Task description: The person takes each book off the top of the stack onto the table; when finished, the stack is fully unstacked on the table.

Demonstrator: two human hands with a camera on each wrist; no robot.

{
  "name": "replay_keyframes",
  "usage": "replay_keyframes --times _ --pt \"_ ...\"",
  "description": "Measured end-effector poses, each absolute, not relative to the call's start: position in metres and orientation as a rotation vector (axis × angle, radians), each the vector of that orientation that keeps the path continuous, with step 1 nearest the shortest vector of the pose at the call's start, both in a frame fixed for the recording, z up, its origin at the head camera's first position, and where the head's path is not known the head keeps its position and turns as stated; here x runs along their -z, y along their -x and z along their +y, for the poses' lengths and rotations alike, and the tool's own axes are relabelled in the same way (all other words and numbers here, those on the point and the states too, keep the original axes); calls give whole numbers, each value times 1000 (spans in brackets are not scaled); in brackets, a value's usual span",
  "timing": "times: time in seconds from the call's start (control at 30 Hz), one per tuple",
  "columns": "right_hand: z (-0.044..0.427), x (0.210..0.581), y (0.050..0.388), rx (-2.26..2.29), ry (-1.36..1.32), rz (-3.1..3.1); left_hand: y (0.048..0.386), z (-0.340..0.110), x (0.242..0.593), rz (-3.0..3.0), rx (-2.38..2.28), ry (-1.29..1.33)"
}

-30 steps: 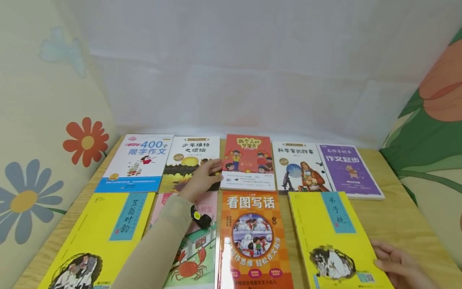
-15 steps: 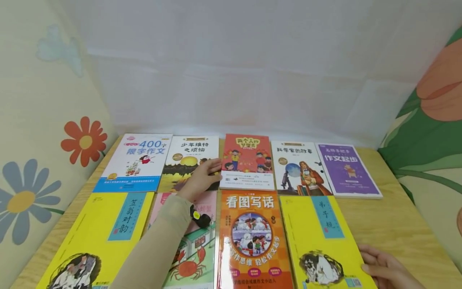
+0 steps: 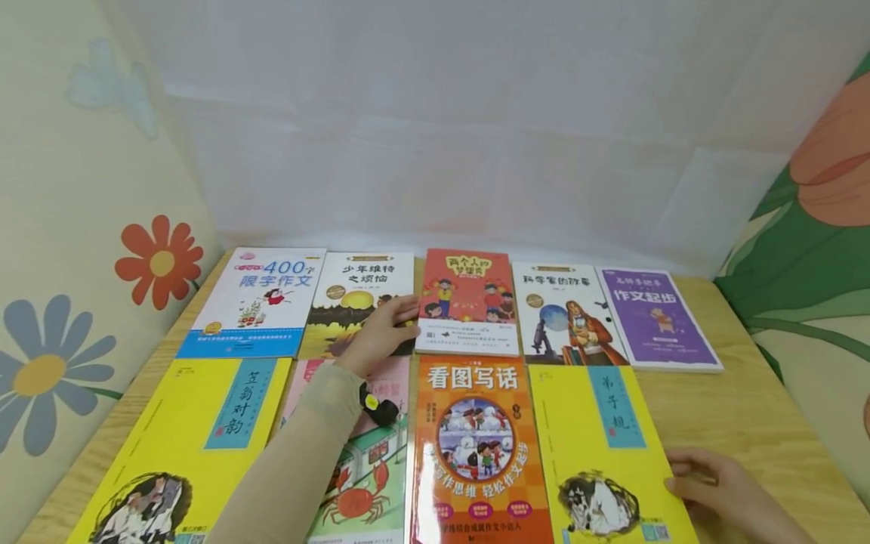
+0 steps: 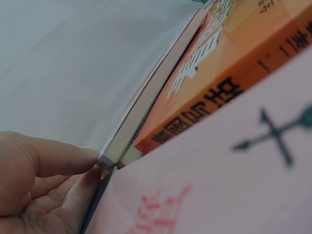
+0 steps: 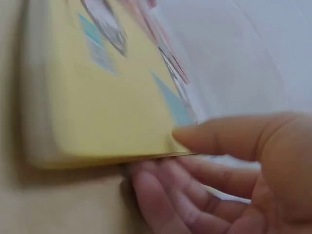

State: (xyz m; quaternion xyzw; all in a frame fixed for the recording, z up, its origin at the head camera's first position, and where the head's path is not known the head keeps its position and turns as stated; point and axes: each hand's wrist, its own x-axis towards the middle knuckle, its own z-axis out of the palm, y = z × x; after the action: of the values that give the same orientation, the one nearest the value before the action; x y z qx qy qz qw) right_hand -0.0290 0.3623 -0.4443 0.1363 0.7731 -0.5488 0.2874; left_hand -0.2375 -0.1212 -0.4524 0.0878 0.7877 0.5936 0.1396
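Observation:
My left hand (image 3: 386,332) reaches over the pink crab book (image 3: 360,483), its fingertips at the left edge of a red book (image 3: 469,295) in the back row. Close up in the left wrist view, thumb and fingers (image 4: 68,161) pinch that book's corner. Front right lies a yellow book (image 3: 591,438) with a blue title strip. My right hand (image 3: 723,487) holds its right edge; in the right wrist view the thumb (image 5: 214,139) is on the cover and the other fingers are below the edge. An orange book (image 3: 476,446) lies just left of the yellow one.
Another yellow book (image 3: 170,446) lies front left. Along the back are a white-and-blue book (image 3: 251,302), a book with a yellow moon (image 3: 360,283), a scientist book (image 3: 571,317) and a purple book (image 3: 655,317). White cloth (image 3: 476,136) rises behind the wooden table (image 3: 741,408).
My right hand has moved left with the front-right yellow book, which now lies up against the orange book. The left hand keeps its place at the red book.

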Motion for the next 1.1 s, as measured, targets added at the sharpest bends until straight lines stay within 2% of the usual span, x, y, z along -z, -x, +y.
replay_keyframes --times 0.07,0.2,0.37,0.53,0.83,1.1 --pt "357 435 35 1282 -363 2298 237 -122 452 2271 -1716 -261" --pt "347 414 51 1218 -188 2519 236 -124 452 2272 -1709 -253" --pt "311 396 85 1399 47 2548 236 -127 451 2272 -1711 -238" --pt "263 400 125 1581 177 2415 237 -127 455 2272 -1712 -266" --pt "201 419 183 1668 32 2289 235 -126 457 2284 -1715 -278" --pt "181 421 200 1491 -86 2423 237 -124 454 2330 -1653 -357"
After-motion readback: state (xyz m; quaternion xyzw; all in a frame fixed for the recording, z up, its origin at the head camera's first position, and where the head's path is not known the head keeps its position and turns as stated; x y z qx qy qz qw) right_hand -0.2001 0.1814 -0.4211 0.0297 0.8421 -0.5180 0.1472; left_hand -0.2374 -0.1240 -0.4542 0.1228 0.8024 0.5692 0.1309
